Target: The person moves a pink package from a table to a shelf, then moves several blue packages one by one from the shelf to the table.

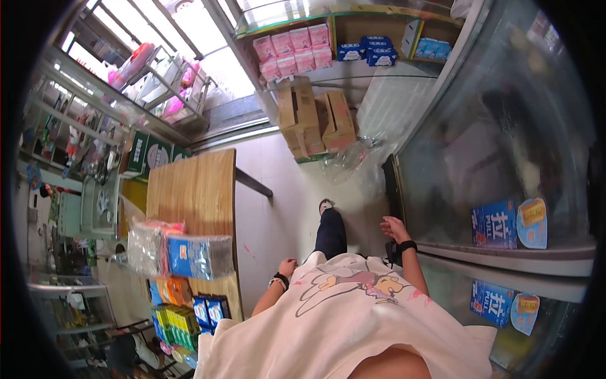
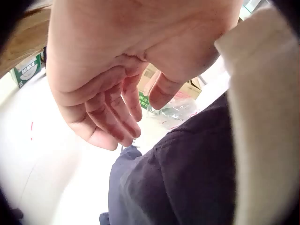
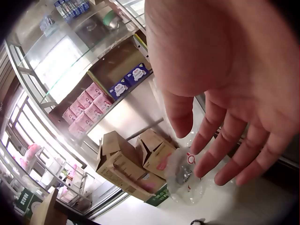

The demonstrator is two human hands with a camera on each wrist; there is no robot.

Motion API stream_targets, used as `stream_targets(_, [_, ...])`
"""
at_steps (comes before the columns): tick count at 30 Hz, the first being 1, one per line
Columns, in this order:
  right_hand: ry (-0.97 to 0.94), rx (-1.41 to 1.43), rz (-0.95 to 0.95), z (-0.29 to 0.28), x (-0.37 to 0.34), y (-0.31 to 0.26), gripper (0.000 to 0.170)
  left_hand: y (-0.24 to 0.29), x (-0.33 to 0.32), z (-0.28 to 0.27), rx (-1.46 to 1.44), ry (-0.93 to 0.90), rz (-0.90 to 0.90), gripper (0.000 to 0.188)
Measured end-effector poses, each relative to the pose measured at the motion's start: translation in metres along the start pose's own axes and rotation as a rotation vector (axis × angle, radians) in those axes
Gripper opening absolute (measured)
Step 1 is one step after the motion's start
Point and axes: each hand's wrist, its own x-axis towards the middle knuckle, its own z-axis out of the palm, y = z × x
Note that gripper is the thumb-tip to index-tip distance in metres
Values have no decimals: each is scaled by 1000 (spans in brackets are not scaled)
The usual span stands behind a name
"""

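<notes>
Holding nothing in relaxed left grip [image 2: 110,58] or spread right grip [image 3: 225,86]; best step left of crumpled clear plastic wrapping [image 3: 180,183].

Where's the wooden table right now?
In the head view, the wooden table stands on the left, beyond the person's left hand, with a blue wrapped pack on top.

Over the head feed, I look down on a pale floor [image 1: 285,218] with a wood-grain table [image 1: 192,183] at left, one dark leg [image 1: 255,183] showing. Ahead I make out a glass-topped shelf unit [image 1: 348,30]. Daylight glares through the doorway [image 1: 201,35] at upper left, beside a metal rack [image 3: 46,158].
</notes>
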Motion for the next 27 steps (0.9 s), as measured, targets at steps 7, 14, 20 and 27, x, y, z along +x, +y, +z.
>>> stream_targets(7, [86, -79, -33, 20, 49, -80, 28, 88, 113, -25, -57, -104, -11, 31])
stream_targets(14, [160, -123, -100, 66, 106, -149, 28, 197, 197, -65, 17, -164, -41, 28])
stream_targets(20, [95, -139, -151, 91, 137, -165, 31, 255, 242, -84, -31, -202, -109, 27])
stream_targets(27, [73, -82, -123, 97, 155, -194, 29, 324, 281, -74, -43, -295, 2, 28])
